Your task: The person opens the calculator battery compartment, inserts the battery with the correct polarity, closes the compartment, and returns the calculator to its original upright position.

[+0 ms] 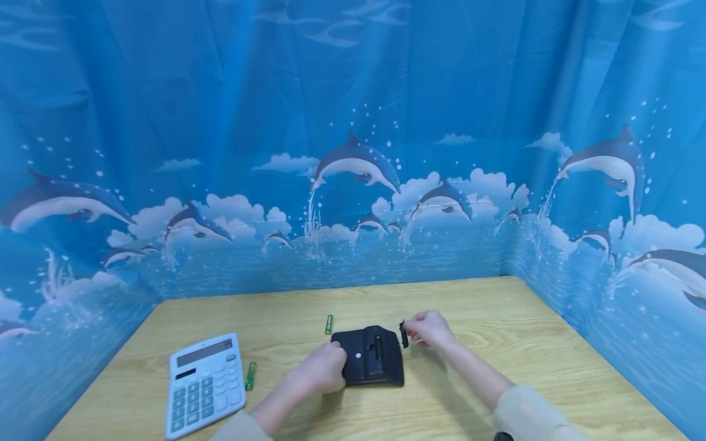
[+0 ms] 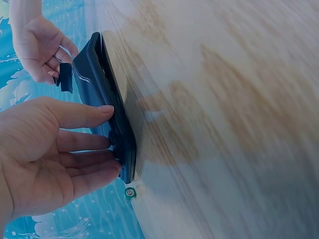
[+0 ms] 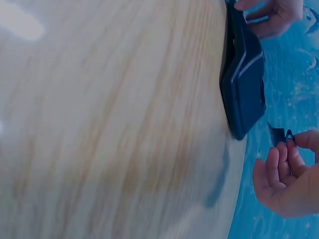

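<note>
The right grip pinches a small black piece just beside the black device, whose left edge the left grip holds.

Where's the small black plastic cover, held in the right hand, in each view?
Head: small black plastic cover, right of centre, lower half.
Left wrist: cover, upper left.
Right wrist: cover, right side, just below mid-height.
Shared landmark: the larger black angular plastic casing near it.

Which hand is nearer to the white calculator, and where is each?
Left. The left hand, holding the black device, is to the right of the calculator; the right hand is farther right, past the device, pinching a small black piece.
</note>
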The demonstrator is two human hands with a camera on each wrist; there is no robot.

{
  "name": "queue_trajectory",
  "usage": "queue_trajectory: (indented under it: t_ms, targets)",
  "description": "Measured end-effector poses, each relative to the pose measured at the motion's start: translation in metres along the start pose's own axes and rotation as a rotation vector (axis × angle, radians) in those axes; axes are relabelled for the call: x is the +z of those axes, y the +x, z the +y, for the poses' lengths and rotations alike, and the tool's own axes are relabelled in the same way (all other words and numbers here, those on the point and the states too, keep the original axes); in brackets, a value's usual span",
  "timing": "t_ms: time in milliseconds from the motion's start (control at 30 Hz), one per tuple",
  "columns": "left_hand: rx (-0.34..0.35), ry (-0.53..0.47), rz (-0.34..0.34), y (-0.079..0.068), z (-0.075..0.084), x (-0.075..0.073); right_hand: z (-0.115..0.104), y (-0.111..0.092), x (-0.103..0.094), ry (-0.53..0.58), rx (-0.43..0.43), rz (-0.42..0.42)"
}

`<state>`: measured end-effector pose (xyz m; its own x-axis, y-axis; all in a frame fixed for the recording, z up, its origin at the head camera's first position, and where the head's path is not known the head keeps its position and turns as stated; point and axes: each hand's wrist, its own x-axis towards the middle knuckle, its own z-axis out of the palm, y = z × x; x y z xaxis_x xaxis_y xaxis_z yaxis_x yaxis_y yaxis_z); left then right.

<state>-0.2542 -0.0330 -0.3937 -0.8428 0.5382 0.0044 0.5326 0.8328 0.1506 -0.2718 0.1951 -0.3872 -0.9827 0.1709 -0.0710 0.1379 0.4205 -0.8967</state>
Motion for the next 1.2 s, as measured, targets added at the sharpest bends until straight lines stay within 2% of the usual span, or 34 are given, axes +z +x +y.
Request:
queue_trajectory:
  t_ms: [200, 533, 633, 700, 767, 933, 1067, 1133, 1200]
  targets:
    - [-0.001, -0.004, -0.002, 0.0, 0.0, 0.0, 0.005, 0.004, -0.017, -0.125, -0.04, 0.017]
    - [0.002, -0.013, -0.011, 0.002, -0.001, 0.002, 0.013, 0.007, -0.044, -0.516, -0.096, 0.076]
    - [0.006, -0.013, -0.009, 0.001, -0.001, 0.002, 0.017, 0.007, -0.048, -0.6, -0.143, 0.083]
    - [0.007, -0.011, -0.01, 0.001, -0.001, 0.002, 0.021, 0.007, -0.049, -0.687, -0.222, 0.082]
    - [0.005, -0.007, -0.011, 0.001, -0.001, 0.001, 0.026, 0.008, -0.049, -0.81, -0.341, 0.078]
    - [0.002, -0.006, -0.013, 0.002, -0.001, 0.001, 0.04, 0.013, -0.049, -1.151, -0.747, 0.108]
    - [0.015, -0.008, -0.008, 0.001, -0.002, 0.001, 0.05, 0.016, -0.05, -1.265, -1.007, 0.145]
    - [0.021, -0.009, -0.004, 0.001, -0.002, 0.001, 0.053, 0.018, -0.05, -1.286, -1.082, 0.152]
    - [0.021, -0.012, -0.002, 0.0, -0.002, 0.001, 0.056, 0.021, -0.051, -1.301, -1.118, 0.152]
